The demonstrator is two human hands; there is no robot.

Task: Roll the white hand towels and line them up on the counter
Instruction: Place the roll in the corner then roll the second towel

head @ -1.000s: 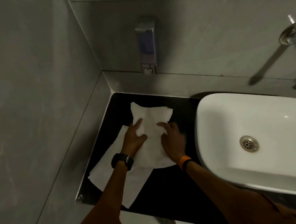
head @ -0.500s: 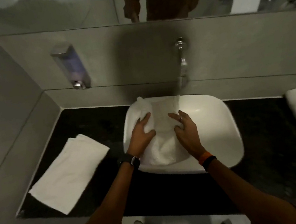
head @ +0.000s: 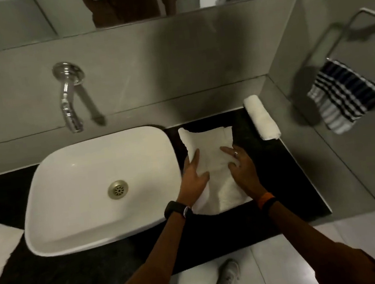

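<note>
Head view: soft white terry towel (head: 210, 162), flat and creased, lay on glossy black speckled surface (head: 281, 177) right of rounded white ceramic basin (head: 86, 179). Left hand (head: 192, 179) spread, palm down on towel's left edge; right hand (head: 242, 170) spread flat on right edge, ring on one finger. Tightly rolled white towel (head: 262, 117) lay near the right wall. Curved chrome tap (head: 69, 102) above basin. Striped cloth (head: 347, 94) hung from metal rail.

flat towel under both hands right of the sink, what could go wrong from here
The flat towel lies with its left edge against the sink rim, so it may roll skewed. Its near end sits close to the counter front edge and might slip off. Rolling away could bump the rolled towel.
</note>
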